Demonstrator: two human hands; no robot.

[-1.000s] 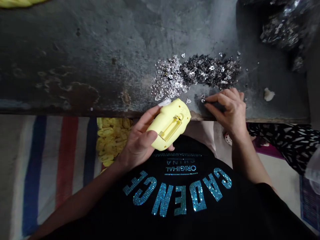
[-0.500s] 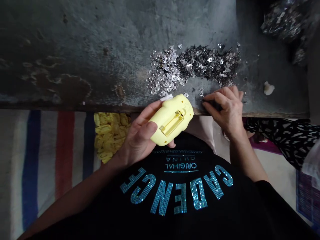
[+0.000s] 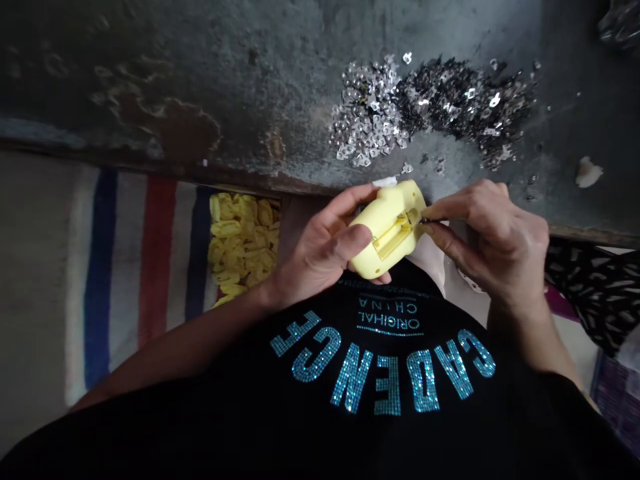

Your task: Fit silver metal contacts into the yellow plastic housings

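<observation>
My left hand (image 3: 333, 250) grips a yellow plastic casing (image 3: 373, 233), its battery compartment facing up and the thumb pressed on its near side. One fingertip of that hand has a white wrap (image 3: 385, 182). Pinched between the thumb and index finger of my right hand (image 3: 493, 240) is a small dark metal piece (image 3: 425, 221), held at the right end of the compartment. Its exact shape is too small to make out. Beyond the hands, a heap of silvery flat contact plates (image 3: 367, 123) lies on the bench beside a darker heap of metal pieces (image 3: 455, 100).
The worn metal bench (image 3: 280, 87) ends in a straight front edge. Below it, yellow casings (image 3: 245, 233) fill a container at the left, near a striped sheet (image 3: 155, 260). A whitish scrap (image 3: 589, 173) and a clear plastic bag (image 3: 620, 27) lie at the right.
My right hand has moved from the bench surface to the casing, carrying a small metal piece. The view has shifted, and the casing is tilted a little differently.
</observation>
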